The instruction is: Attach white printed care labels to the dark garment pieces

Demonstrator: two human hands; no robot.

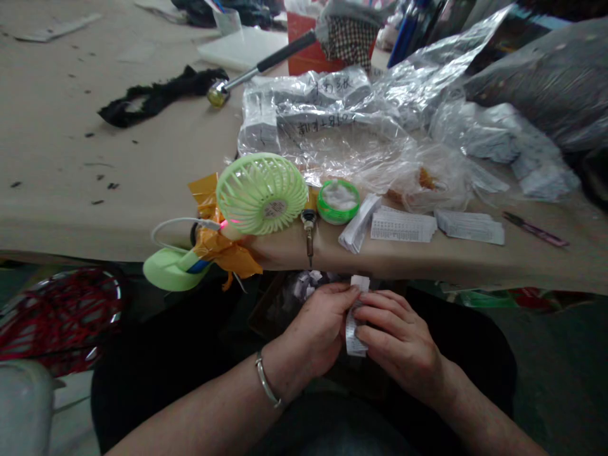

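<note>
Between my two hands, below the table's front edge, is a narrow stack of white printed paper labels [355, 335]. My left hand [319, 326] is closed on it, with the thumb near its upper end. The fingers of my right hand [403, 335] press against its right side and are closed on it too. On the table just beyond lie more stacks of printed labels [403, 226], another label stack [470, 227] to their right, and a folded white strip bundle [360, 223]. A soldering iron [309, 237] points its tip over the edge.
A light green fan [262, 193] with orange tape stands left of the iron. A green tub with white filling [338, 201], tweezers [536, 229], clear plastic bags [327, 126], a hammer [261, 66] and black cloth [161, 95] lie on the table [57, 190]. Paper scraps [304, 285] sit below.
</note>
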